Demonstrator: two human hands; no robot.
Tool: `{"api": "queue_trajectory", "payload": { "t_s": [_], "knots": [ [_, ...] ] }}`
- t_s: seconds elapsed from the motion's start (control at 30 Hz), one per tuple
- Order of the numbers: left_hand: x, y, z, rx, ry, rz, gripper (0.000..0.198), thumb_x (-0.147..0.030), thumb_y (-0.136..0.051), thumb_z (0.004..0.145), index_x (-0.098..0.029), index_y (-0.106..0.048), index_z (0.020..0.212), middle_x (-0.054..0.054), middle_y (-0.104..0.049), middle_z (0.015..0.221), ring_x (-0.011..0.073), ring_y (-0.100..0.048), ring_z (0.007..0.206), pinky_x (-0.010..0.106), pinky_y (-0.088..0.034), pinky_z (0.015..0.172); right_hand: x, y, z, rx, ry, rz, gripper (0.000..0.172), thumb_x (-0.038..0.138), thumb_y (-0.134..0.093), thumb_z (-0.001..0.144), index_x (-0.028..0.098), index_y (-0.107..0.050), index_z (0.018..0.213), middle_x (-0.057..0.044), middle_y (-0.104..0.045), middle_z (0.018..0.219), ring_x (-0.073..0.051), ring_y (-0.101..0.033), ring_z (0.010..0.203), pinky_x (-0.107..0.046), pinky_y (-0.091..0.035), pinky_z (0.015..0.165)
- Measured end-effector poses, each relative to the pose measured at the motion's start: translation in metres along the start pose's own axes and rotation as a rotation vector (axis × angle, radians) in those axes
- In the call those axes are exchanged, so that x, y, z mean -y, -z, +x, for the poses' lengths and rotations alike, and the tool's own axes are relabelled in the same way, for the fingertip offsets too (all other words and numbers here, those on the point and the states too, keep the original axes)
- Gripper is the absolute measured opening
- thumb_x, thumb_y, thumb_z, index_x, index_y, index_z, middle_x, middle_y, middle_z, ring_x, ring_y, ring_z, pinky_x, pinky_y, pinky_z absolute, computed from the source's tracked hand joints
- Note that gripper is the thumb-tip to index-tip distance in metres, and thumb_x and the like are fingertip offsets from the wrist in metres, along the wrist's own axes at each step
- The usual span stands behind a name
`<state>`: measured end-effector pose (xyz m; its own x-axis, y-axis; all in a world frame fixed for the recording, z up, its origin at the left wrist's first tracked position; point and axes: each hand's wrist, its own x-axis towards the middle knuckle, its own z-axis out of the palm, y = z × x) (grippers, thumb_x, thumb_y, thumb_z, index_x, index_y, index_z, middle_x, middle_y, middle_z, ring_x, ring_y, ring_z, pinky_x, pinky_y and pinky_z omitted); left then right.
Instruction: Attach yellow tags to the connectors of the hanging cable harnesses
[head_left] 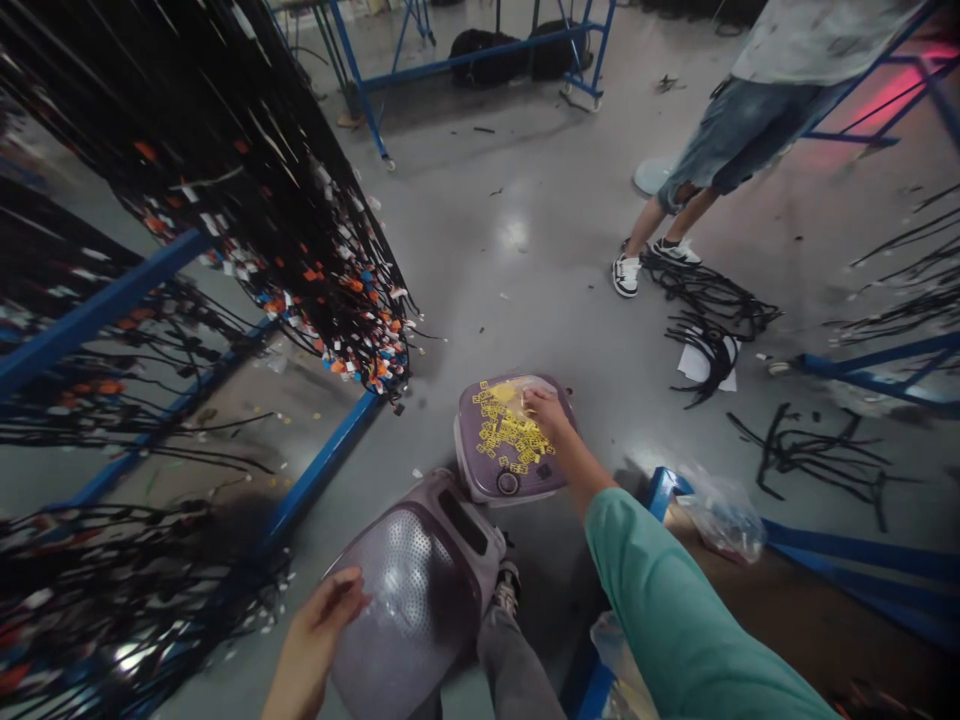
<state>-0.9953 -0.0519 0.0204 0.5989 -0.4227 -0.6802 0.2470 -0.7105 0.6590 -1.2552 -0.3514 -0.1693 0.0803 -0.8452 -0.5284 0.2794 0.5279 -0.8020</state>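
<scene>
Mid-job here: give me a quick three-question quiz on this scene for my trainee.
1. True or false: the right hand is on the yellow tags.
2. The yellow tags lie on: A the floor; B a purple stool; C a blue rack.
3. Short answer: what does the left hand touch?
Key: 1 true; 2 B; 3 the nearer purple seat.
</scene>
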Motion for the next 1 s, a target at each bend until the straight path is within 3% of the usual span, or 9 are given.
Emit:
{"api": "queue_trajectory", "payload": {
  "t_s": [0.13, 0.23, 0.33, 0.4, 0.6, 0.73, 0.87, 1.0],
  "knots": [
    [-0.006, -0.020, 0.009, 0.055, -0.060, 0.073, 0.045, -0.041, -0.075, 0.038, -0.015, -0.065, 0.074, 0.000, -0.063, 0.072, 0.0170, -0.061, 0.066, 0.027, -0.048, 0.068, 0.025, -0.006, -0.007, 0.044, 0.051, 0.018, 0.033, 0.038, -0.074, 0.053, 0.015, -0.060, 0.073, 0.000, -0.061, 0.069, -0.006, -0.047, 0.054, -0.016, -0.033, 0.047],
    [-0.011, -0.041, 0.027, 0.152, -0.197, 0.192, 0.038, -0.043, -0.069, 0.047, -0.016, -0.065, 0.073, 0.002, -0.064, 0.072, 0.0175, -0.060, 0.068, 0.028, -0.047, 0.070, 0.042, -0.003, -0.017, 0.076, 0.099, 0.044, 0.034, 0.040, -0.074, 0.053, 0.015, -0.061, 0.072, 0.001, -0.060, 0.070, -0.005, -0.046, 0.054, -0.016, -0.033, 0.047],
    [-0.021, -0.076, 0.062, 0.255, -0.379, 0.374, 0.028, -0.039, -0.057, 0.063, -0.015, -0.066, 0.077, 0.006, -0.068, 0.081, 0.0196, -0.063, 0.078, 0.030, -0.048, 0.078, 0.053, 0.010, -0.032, 0.065, 0.147, 0.073, 0.035, 0.041, -0.075, 0.053, 0.017, -0.062, 0.075, 0.002, -0.059, 0.070, -0.005, -0.046, 0.055, -0.017, -0.034, 0.048],
    [-0.032, -0.109, 0.093, 0.242, -0.524, 0.570, 0.024, -0.028, -0.049, 0.074, -0.014, -0.066, 0.083, 0.009, -0.069, 0.092, 0.0194, -0.064, 0.087, 0.030, -0.048, 0.084, 0.054, 0.023, -0.046, 0.023, 0.175, 0.091, 0.035, 0.041, -0.076, 0.053, 0.017, -0.062, 0.076, 0.002, -0.060, 0.070, -0.006, -0.045, 0.055, -0.017, -0.035, 0.048],
    [-0.064, -0.234, 0.191, 0.281, -0.665, 0.725, 0.030, -0.010, -0.045, 0.081, -0.011, -0.065, 0.104, 0.010, -0.068, 0.104, 0.0175, -0.063, 0.093, 0.028, -0.046, 0.086, 0.023, 0.082, -0.118, -0.166, 0.191, 0.151, 0.037, 0.043, -0.082, 0.049, 0.018, -0.065, 0.072, 0.002, -0.059, 0.060, -0.007, -0.049, 0.053, -0.018, -0.039, 0.048],
    [-0.080, -0.304, 0.236, 0.245, -0.718, 0.845, 0.035, -0.011, -0.046, 0.084, -0.010, -0.061, 0.115, 0.014, -0.063, 0.115, 0.0206, -0.058, 0.106, 0.030, -0.042, 0.093, -0.004, 0.129, -0.171, -0.337, 0.083, 0.153, 0.035, 0.040, -0.085, 0.045, 0.019, -0.066, 0.066, 0.000, -0.062, 0.062, -0.010, -0.056, 0.058, -0.019, -0.046, 0.051],
    [-0.084, -0.344, 0.261, 0.211, -0.721, 0.975, 0.040, -0.023, -0.056, 0.082, -0.011, -0.058, 0.120, 0.018, -0.060, 0.119, 0.0264, -0.054, 0.112, 0.034, -0.040, 0.095, -0.024, 0.167, -0.208, -0.553, 0.056, 0.190, 0.038, 0.036, -0.087, 0.039, 0.021, -0.068, 0.068, -0.001, -0.064, 0.065, -0.014, -0.060, 0.060, -0.022, -0.051, 0.052],
    [-0.079, -0.358, 0.272, 0.220, -0.719, 1.079, 0.027, -0.022, -0.060, 0.078, -0.012, -0.068, 0.101, 0.016, -0.065, 0.106, 0.0254, -0.056, 0.108, 0.032, -0.041, 0.093, -0.039, 0.186, -0.229, -0.610, 0.104, 0.179, 0.037, 0.042, -0.085, 0.042, 0.023, -0.068, 0.068, 0.001, -0.062, 0.060, -0.011, -0.056, 0.055, -0.020, -0.049, 0.050]
  ]
}}
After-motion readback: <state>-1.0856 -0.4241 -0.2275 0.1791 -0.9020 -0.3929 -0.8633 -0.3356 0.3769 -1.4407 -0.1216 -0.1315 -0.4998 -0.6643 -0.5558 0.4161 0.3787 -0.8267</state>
